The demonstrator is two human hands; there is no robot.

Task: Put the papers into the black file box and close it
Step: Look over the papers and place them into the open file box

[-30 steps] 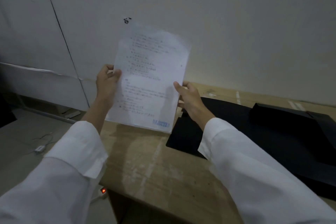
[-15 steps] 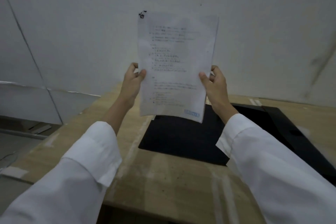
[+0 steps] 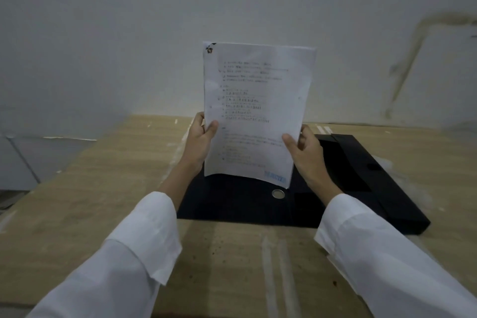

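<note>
Papers (image 3: 255, 111) upright above open black file box (image 3: 361, 181), side edges pinched in left hand (image 3: 200, 141) and right hand (image 3: 307, 152) grip

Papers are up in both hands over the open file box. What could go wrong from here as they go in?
1. The papers are held only at their lower side edges by the left hand and right hand, and the bottom edge already bows; the sheets could flop or fan apart on the way down.
2. The black file box lies open with its tray on the right; papers laid on the flat left panel could get creased at closing.
</note>
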